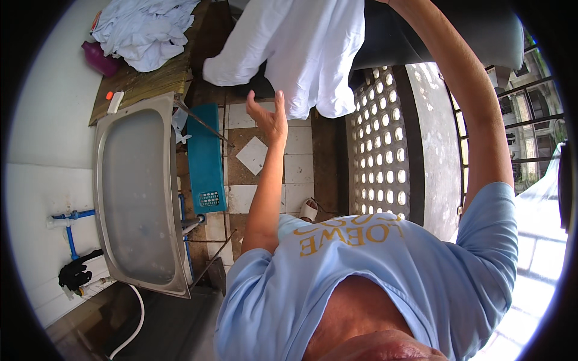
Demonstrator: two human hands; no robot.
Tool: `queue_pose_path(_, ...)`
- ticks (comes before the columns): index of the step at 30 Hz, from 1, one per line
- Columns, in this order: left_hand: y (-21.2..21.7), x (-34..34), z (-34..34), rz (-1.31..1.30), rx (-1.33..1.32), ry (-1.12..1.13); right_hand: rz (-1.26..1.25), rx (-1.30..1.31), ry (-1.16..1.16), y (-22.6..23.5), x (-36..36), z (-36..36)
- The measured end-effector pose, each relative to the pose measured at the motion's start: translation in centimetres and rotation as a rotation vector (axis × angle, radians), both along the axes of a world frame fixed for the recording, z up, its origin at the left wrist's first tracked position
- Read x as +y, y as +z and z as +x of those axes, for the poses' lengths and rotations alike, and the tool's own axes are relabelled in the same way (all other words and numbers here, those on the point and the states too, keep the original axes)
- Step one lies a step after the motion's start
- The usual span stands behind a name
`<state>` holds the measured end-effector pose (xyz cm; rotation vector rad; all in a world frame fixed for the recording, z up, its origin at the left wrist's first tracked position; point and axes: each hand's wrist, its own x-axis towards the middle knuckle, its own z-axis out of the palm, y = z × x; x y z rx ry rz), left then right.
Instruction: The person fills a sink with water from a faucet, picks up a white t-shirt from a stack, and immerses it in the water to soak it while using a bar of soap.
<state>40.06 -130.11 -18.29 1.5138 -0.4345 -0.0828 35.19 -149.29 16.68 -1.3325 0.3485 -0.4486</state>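
Note:
A white cloth garment (301,48) hangs down from the top edge, its upper part out of the picture. Just below its hem, my left hand (269,117) is open, fingers and thumb apart and holding nothing. The fingertips are close to the cloth; whether they touch it I cannot tell. My right arm reaches up to the top edge beside the garment. Only a sliver of my right hand (385,2) shows there, so its grip on the cloth is hidden.
At left, a metal sink (101,180) holds cloudy water. Beyond it, a wooden counter (147,84) bears a white cloth heap (144,33) and a purple bottle (99,58). A teal plastic piece (205,156) is beside the sink. A dark padded surface (445,42) lies far right.

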Motion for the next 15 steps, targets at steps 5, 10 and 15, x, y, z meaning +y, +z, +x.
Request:
queue_pose_path(5, -3.8, 1.0, -3.3, -0.121, 0.601, -0.530, 0.027, -0.025, 0.145, -1.0, -0.6, -1.6)
queue_pose_path(10, -6.4, 2.9, -3.9, -0.193, 0.561, -0.712, 0.039, 0.008, 0.020, -1.6, -3.0, -1.7)
queue_pose_path(15, -1.7, 7.7, 0.1, -0.308, 0.656, -0.637, 0.044, 0.064, -0.152, -1.4, -5.0, -4.4)
